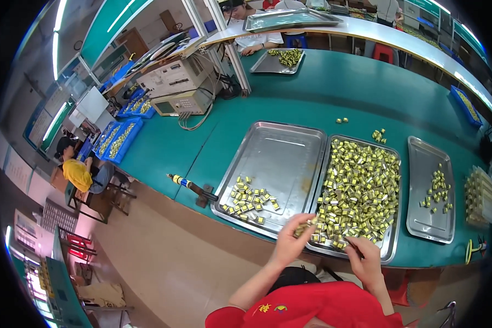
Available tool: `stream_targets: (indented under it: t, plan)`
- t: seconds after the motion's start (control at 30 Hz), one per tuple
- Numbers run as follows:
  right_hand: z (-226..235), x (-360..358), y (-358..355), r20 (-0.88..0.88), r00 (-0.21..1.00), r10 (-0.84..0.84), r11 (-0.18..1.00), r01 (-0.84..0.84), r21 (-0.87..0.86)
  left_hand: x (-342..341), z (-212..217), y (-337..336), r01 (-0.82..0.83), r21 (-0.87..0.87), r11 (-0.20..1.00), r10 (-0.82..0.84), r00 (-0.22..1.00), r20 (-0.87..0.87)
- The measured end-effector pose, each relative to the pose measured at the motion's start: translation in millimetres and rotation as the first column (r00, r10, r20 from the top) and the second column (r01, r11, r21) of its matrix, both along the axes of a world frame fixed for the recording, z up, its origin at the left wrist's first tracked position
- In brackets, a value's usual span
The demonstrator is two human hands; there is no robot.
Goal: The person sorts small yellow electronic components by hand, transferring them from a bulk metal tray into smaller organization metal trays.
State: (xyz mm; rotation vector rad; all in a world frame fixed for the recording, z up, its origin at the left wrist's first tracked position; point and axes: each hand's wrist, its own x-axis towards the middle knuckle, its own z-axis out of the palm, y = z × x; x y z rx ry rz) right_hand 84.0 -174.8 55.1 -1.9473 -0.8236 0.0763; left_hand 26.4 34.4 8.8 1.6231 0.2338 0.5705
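Note:
My left hand (pixel 291 239) is at the near rim between two metal trays, fingers pinched on one or two small yellow-wrapped components (pixel 302 228). My right hand (pixel 366 257) rests at the near edge of the middle tray (pixel 391 240), fingers curled around a thin dark tool that I cannot identify. That middle tray is heaped with many small yellow components (pixel 361 186). The left tray (pixel 279 153) holds a small cluster of the same parts (pixel 249 199) near its front corner.
A third tray (pixel 421 164) on the right holds several parts. A soldering iron (pixel 188 185) lies by the green table's near edge. Test instruments (pixel 175 87) stand at the back left. Blue bins (pixel 120 136) sit left. Other people work at the far end and lower left.

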Motion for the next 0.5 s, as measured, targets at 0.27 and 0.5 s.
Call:
stream_targets:
  t: [0.27, 0.5]
  plan:
    - [-10, 6, -16, 0.034, 0.993, -0.113, 0.993, 0.112, 0.039, 5, -9, 101, -0.208, 0.884, 0.418, 0.345, 0.937, 0.057]
    - [-11, 4, -28, 0.046, 0.979, -0.199, 0.977, 0.195, 0.082, 5, 8, 91, -0.134, 0.95, 0.284, 0.392, 0.92, 0.012]
